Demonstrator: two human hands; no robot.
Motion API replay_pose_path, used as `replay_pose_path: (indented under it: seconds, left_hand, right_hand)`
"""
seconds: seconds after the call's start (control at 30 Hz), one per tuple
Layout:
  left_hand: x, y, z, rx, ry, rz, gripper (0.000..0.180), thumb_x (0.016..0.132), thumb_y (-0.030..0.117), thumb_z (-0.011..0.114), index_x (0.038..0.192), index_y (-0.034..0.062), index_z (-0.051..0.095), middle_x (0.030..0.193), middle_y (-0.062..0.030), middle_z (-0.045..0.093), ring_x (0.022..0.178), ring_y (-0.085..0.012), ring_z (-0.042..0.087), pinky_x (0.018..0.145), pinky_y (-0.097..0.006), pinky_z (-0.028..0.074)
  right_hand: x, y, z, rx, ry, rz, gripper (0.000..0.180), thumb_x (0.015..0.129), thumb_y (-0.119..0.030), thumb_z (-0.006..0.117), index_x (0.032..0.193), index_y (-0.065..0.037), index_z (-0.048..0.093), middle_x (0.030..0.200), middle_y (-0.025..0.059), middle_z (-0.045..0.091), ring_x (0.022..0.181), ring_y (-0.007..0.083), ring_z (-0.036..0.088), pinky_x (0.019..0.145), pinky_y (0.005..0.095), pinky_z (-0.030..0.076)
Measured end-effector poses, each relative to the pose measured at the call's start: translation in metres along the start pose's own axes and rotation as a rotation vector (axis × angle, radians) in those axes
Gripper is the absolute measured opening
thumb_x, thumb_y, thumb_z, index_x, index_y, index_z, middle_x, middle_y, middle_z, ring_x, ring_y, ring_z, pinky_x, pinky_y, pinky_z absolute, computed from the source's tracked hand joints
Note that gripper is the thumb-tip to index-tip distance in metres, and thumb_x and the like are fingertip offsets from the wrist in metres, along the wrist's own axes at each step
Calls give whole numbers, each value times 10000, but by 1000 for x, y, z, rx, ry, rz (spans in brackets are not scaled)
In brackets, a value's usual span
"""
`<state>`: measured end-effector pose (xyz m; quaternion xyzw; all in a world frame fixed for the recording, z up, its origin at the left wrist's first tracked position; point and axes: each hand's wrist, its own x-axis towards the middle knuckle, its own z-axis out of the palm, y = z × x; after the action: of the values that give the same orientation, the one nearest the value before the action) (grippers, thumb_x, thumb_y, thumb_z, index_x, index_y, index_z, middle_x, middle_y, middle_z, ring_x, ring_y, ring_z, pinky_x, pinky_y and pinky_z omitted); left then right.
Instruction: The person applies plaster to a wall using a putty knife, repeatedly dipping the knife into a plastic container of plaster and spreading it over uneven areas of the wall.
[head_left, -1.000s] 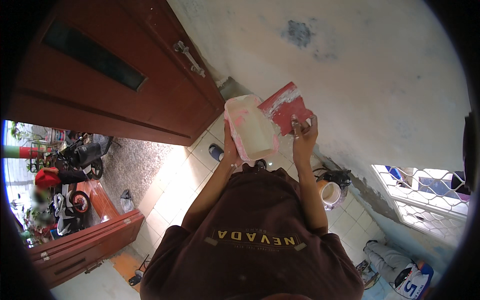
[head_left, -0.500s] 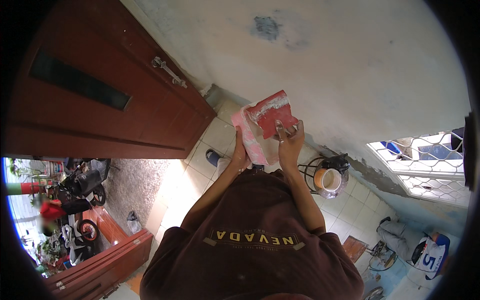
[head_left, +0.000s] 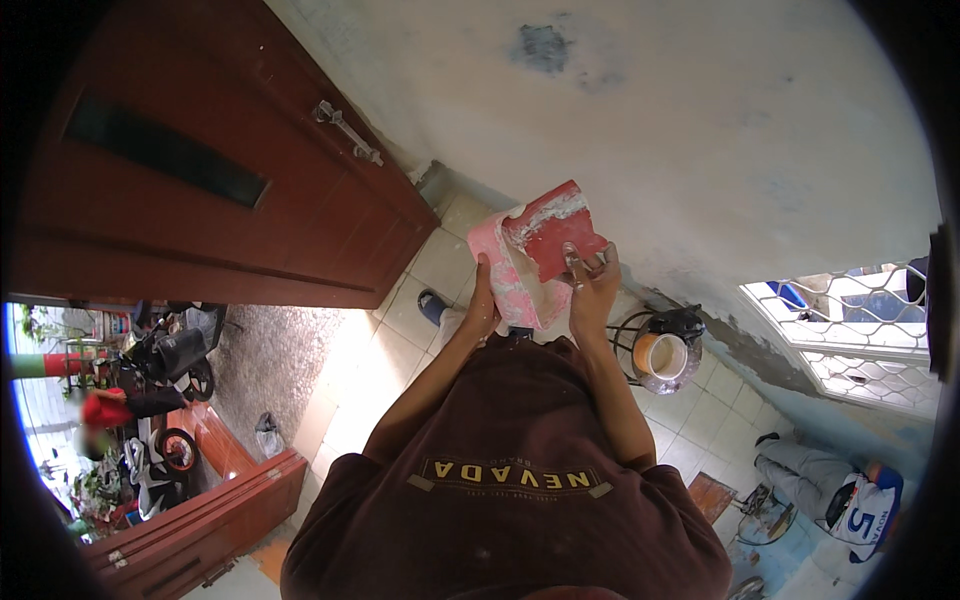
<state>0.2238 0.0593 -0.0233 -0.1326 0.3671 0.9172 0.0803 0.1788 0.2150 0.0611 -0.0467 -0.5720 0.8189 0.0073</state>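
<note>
1. Nearest the camera: the person's maroon shirt (head_left: 510, 500) fills the 6 o'clock zone. Both forearms run up from it toward centre.
2. Left hand (head_left: 483, 305): fingers closed around the lower left edge of a pink plastic container (head_left: 505, 280), smeared with white compound, supporting it from beneath.
3. Right hand (head_left: 592, 285): fingers wrapped on the handle of a red trowel (head_left: 553, 232), whose flat blade lies against the container's open side at about 12 o'clock from the hands.
4. Progress, as a judgement: white compound streaks the blade's upper edge, so loading appears under way; the grey wall (head_left: 700, 130) beyond looks patchy, and application is not yet begun.
5. Further off: a bucket on a wire stand (head_left: 665, 352) at 3 o'clock; a brown door (head_left: 200, 170) at 10 o'clock.
</note>
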Motion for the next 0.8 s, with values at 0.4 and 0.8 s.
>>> replay_pose_path:
  seconds: [0.4, 0.8]
  left_hand:
    - [-19, 23, -20, -171, 65, 80, 855, 965, 727, 343, 1540, 97, 291, 1508, -145, 436, 1362, -319, 466, 1137, -496, 396]
    - [-24, 63, -18, -458, -53, 241, 793, 962, 711, 395, 1499, 128, 379, 1437, -116, 512, 1292, -282, 533, 1082, -507, 458]
  right_hand:
    - [-10, -22, 11, -265, 31, -364, 247, 994, -128, 631, 1172, -15, 501, 994, 54, 675, 757, 61, 584, 664, 250, 493]
    - [-2, -32, 69, -793, -366, -493, 202, 916, -71, 627, 1105, -7, 598, 719, 159, 613, 555, 257, 569, 564, 342, 465]
